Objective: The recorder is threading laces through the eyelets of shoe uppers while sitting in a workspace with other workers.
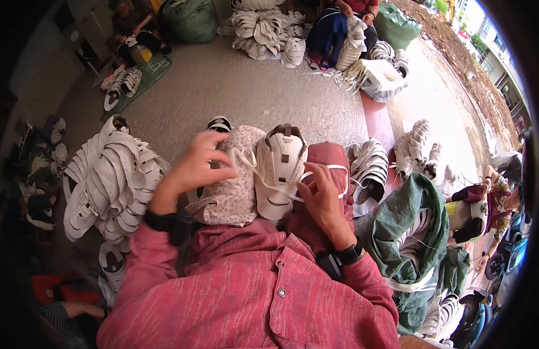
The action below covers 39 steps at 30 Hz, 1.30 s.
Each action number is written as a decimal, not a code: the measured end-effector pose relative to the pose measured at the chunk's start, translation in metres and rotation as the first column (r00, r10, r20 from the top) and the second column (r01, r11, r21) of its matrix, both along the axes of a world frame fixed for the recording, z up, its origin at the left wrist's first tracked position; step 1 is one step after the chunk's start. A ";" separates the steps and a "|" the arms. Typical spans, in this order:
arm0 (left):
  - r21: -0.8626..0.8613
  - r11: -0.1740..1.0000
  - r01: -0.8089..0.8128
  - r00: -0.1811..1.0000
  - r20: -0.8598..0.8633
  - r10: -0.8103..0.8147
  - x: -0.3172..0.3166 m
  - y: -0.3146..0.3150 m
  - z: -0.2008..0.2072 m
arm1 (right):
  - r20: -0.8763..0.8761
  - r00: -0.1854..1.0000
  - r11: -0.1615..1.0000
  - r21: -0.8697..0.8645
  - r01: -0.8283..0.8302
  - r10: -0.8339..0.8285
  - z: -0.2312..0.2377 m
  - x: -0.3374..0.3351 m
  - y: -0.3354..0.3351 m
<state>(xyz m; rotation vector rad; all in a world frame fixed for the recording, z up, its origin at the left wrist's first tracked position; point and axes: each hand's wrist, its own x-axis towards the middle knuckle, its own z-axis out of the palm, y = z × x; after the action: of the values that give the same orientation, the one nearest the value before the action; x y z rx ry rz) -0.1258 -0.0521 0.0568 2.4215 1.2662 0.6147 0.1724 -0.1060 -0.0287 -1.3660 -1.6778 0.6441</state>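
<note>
A light-coloured shoe upper point(281, 160) lies in the person's lap, its toe end toward the body and its dark-lined opening pointing away, between a floral cloth point(229, 195) over the left thigh and the maroon-clad right knee point(327, 156). A white lace point(273, 187) crosses the upper near its toe, with one length looping up toward the left and another curving out over the right knee. The left hand point(197, 164) is held above the floral cloth, thumb and fingers curved and clearly parted, with the lace just beside the fingertips; whether it touches them cannot be told. The right hand point(322, 198) is at the other side of the upper, fingers bent and thumb close to the lace; whether it pinches the lace cannot be made out. Both wrists wear dark bands. To the left, a large heap of nested uppers point(115, 180) is piled up, while a smaller stack point(371, 168) sits just right of the knee. Beyond that stack, nearer the body, a green sack point(418, 232) gapes around more pale pieces. Across the concrete floor point(223, 81), two co-workers sit among further bundles: one at upper left beside a green sheet point(144, 84), the other at upper right near a white plastic bag point(383, 81).
</note>
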 end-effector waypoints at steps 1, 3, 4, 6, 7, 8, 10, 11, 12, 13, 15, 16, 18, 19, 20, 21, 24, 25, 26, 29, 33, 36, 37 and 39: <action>0.203 0.979 -0.009 0.961 -0.269 0.065 -0.021 -0.006 0.026 | 0.001 1.000 1.000 0.000 0.012 -0.012 -0.001 0.002 -0.001; 0.100 0.973 -0.210 0.937 0.305 0.171 -0.053 -0.017 0.075 | -0.102 0.994 0.996 0.083 0.040 -0.032 -0.005 0.005 -0.003; 0.093 0.958 -0.270 0.848 0.495 0.190 -0.075 -0.025 0.109 | -0.132 0.990 0.994 0.090 0.067 -0.055 -0.006 0.005 -0.004; 0.157 0.963 -0.220 0.321 0.944 -0.080 -0.104 -0.035 0.166 | -0.103 0.994 0.990 0.133 0.042 -0.028 -0.009 0.005 -0.007; 0.165 0.946 -0.280 0.021 0.986 -0.166 -0.114 -0.041 0.185 | -0.086 0.996 0.989 0.151 0.010 0.003 -0.010 0.005 -0.008; 0.153 0.934 -0.323 -0.005 0.987 -0.163 -0.118 -0.040 0.192 | -0.078 0.997 0.987 0.160 0.006 0.006 -0.010 0.004 -0.009; 0.323 0.815 0.482 0.044 0.920 -0.391 -0.111 -0.034 0.200 | -0.024 0.998 0.974 0.218 -0.054 0.061 -0.010 0.001 -0.009; 0.293 0.952 0.092 0.129 0.944 -0.303 -0.098 -0.028 0.185 | -0.012 0.999 0.970 0.238 -0.048 0.052 -0.010 0.000 -0.009; 0.306 0.937 -0.169 0.415 0.884 -0.214 -0.074 -0.016 0.153 | 0.067 0.998 0.971 0.235 -0.035 0.020 -0.009 -0.002 -0.008; 0.230 0.941 -0.249 0.573 0.818 -0.048 -0.047 -0.006 0.120 | 0.131 0.991 0.975 0.222 -0.025 -0.005 -0.009 -0.004 -0.007; -0.023 0.996 -0.090 0.626 0.777 0.075 0.020 -0.003 0.048 | 0.168 0.985 0.973 0.231 -0.009 -0.031 -0.010 -0.007 -0.004; 0.045 0.999 -0.023 0.889 0.459 0.000 0.036 0.001 0.028 | 0.225 0.974 0.968 0.248 -0.031 -0.026 -0.011 -0.009 -0.002; -0.056 0.992 0.116 0.909 0.408 -0.084 0.071 -0.006 -0.018 | 0.285 0.958 0.969 0.240 -0.060 -0.012 -0.013 -0.010 0.000; -0.150 0.977 0.151 0.923 0.377 -0.085 0.080 -0.008 -0.034 | 0.290 0.957 0.970 0.238 -0.055 -0.016 -0.014 -0.010 0.001; -0.148 0.977 0.154 0.918 0.386 -0.086 0.084 -0.007 -0.046 | 0.309 0.951 0.975 0.216 -0.061 -0.009 -0.016 -0.010 0.002; -0.142 0.977 0.161 0.930 0.352 -0.103 0.086 -0.007 -0.056 | 0.328 0.945 0.978 0.193 -0.075 0.008 -0.017 -0.010 0.003; -0.143 0.977 0.161 0.939 0.326 -0.107 0.087 -0.003 -0.074 | 0.357 0.934 0.987 0.146 -0.075 0.018 -0.020 -0.012 0.006; -0.147 0.978 0.148 0.938 0.336 -0.092 0.086 -0.002 -0.079 | 0.371 0.928 0.987 0.142 -0.074 0.016 -0.020 -0.013 0.008; -0.150 0.978 0.145 0.937 0.337 -0.087 0.086 -0.002 -0.082 | 0.377 0.926 0.989 0.127 -0.080 0.026 -0.020 -0.016 0.010; -0.135 0.981 0.139 0.935 0.346 -0.084 0.084 -0.001 -0.085 | 0.450 0.891 0.985 0.114 -0.127 0.062 -0.016 -0.020 0.015; -0.031 0.990 0.139 0.942 0.311 -0.123 0.084 -0.001 -0.081 | 0.345 0.923 0.972 0.100 -0.215 0.168 -0.003 -0.008 0.013; 0.018 0.990 0.138 0.963 0.233 -0.138 0.085 -0.003 -0.081 | 0.259 0.941 0.965 0.090 -0.247 0.217 0.002 0.005 -0.001; 0.055 0.989 0.139 0.976 0.164 -0.146 0.083 -0.003 -0.081 | 0.244 0.937 0.959 0.073 -0.273 0.248 0.002 0.008 -0.006; 0.227 0.963 0.145 0.989 -0.027 -0.143 0.070 0.000 -0.078 | 0.420 0.866 0.935 0.097 -0.340 0.271 0.002 0.011 -0.013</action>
<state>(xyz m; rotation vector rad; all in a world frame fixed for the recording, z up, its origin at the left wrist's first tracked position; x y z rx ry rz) -0.0562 -0.0519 -0.0215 2.6773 1.0610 0.7427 0.1831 -0.1193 -0.0269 -1.1703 -2.2591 0.3961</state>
